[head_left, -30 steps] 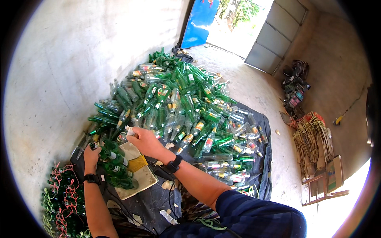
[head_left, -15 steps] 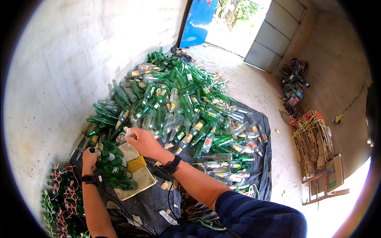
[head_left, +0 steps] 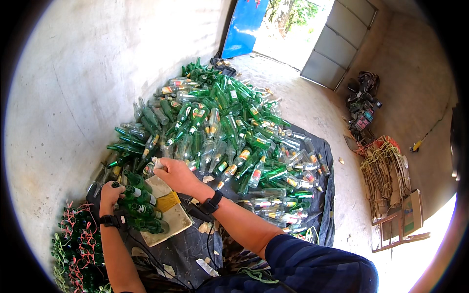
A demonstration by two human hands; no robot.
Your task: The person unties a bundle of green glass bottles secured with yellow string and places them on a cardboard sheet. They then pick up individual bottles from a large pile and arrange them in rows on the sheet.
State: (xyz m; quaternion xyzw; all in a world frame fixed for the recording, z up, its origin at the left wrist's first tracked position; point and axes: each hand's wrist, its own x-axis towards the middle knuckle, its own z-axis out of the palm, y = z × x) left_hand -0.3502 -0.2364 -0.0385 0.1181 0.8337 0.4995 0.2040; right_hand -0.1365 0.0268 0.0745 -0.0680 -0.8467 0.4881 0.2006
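My left hand (head_left: 110, 193) is closed round the neck of a green glass bottle (head_left: 116, 184). That bottle is one of several green bottles lying side by side on a worn cream-coloured tray or board (head_left: 183, 222), with a yellow patch (head_left: 168, 201) beside them. Beyond the board's far edge, my right hand (head_left: 177, 173) is closed, thumb against fingers, on a small whitish scrap (head_left: 157, 163). What exactly the scrap is cannot be made out.
A large heap of green and clear bottles (head_left: 229, 127) lies ahead on a dark sheet (head_left: 320, 195). Bottles tied with pink and green string (head_left: 80, 244) stand at the lower left. Bundled cardboard (head_left: 386, 176) leans at the right, near a blue door (head_left: 242, 29) and grey door (head_left: 337, 44).
My left hand and forearm have shifted very slightly left. My right hand stays in nearly the same place, and the bottles look unchanged.
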